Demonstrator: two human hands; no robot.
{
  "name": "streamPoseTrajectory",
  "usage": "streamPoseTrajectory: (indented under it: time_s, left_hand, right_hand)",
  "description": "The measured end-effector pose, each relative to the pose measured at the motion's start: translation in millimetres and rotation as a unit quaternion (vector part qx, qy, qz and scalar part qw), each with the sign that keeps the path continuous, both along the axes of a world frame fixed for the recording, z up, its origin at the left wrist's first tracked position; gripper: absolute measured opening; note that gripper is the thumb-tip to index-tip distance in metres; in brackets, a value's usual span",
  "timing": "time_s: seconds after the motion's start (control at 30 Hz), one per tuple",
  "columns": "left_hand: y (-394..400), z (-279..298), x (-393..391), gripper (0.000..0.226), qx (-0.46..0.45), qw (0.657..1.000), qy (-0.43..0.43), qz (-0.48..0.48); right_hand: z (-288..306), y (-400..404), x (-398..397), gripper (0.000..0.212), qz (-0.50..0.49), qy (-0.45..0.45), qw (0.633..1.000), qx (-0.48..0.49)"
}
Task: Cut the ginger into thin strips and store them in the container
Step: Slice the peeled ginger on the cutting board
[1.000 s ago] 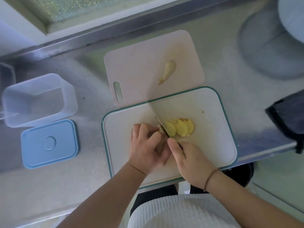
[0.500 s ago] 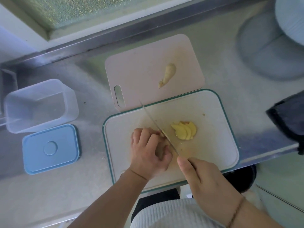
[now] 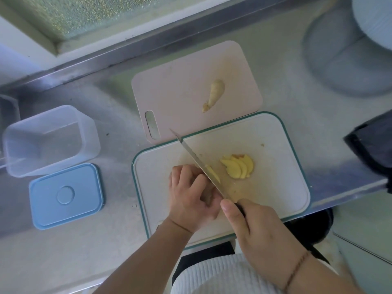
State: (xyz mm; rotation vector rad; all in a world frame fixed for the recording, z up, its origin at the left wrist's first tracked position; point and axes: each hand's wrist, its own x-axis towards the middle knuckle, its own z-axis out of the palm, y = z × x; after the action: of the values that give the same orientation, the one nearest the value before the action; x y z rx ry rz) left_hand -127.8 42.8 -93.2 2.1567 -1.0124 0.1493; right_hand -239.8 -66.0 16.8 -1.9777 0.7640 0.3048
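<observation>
Nearest, the right hand (image 3: 252,225) is gripping the knife (image 3: 199,164), its blade running diagonally from near right to far left over the white cutting board (image 3: 282,187). The left hand (image 3: 191,194) is curling over a ginger piece (image 3: 213,174), seemingly steadying it. Slices (image 3: 238,169) are lying fanned to the right. Far left, the open container (image 3: 48,141) is waiting beside its lid (image 3: 65,195); another ginger root (image 3: 214,94) is lying on the far pink board (image 3: 180,92)

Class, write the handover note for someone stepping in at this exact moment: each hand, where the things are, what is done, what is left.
Left hand: curled over the ginger piece being cut, on the white board.
Right hand: grips the knife, blade against the left fingers.
Slices lie fanned right of the blade. Another ginger piece waits on the pink board.
Container open, lid beside it.
Left: cut strips, fill container.
</observation>
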Motion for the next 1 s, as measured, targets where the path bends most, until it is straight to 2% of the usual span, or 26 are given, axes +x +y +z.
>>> streamPoseTrajectory:
  time_s: [0.2, 0.37, 0.47, 0.6, 0.7, 0.77, 0.9, 1.0]
  left_hand:
    - [-0.9, 0.3, -0.2, 0.022, -0.007, 1.000, 0.014, -0.003]
    - [-0.4, -1.6, 1.2, 0.008, 0.008, 1.000, 0.023, -0.013]
    - [-0.9, 0.7, 2.2, 0.021, 0.016, 0.999, 0.032, -0.010]
    - [0.3, 2.0, 1.8, 0.030, 0.028, 0.999, 0.033, -0.011]
    - [0.0, 1.6, 2.9, 0.008, 0.026, 0.999, 0.031, -0.015]
    - [-0.8, 0.7, 2.7, 0.014, 0.020, 0.999, 0.030, -0.023]
    - [-1.6, 2.3, 1.8, 0.012, 0.009, 0.999, 0.027, -0.024]
    - [-0.7, 2.6, 1.9, 0.008, 0.022, 0.999, 0.024, -0.022]
  right_hand:
    - [2.6, 0.0, 4.8, 0.054, -0.014, 0.016, 1.000, 0.021]
    - [3.8, -3.6, 15.7, 0.059, 0.000, 0.035, 0.998, 0.047]
    - [-2.4, -7.5, 29.2, 0.069, 0.015, 0.029, 0.998, 0.051]
    - [-5.1, -8.7, 33.9, 0.065, 0.019, 0.019, 0.998, 0.053]
    - [1.0, -6.7, 13.0, 0.066, 0.022, 0.038, 0.998, 0.050]
    - [2.0, -8.4, 8.2, 0.063, 0.016, 0.046, 0.997, 0.060]
    - [-10.7, -13.4, 39.9, 0.079, 0.028, 0.014, 0.997, 0.074]
    - [-13.4, -9.5, 38.7, 0.078, 0.036, 0.011, 0.998, 0.053]
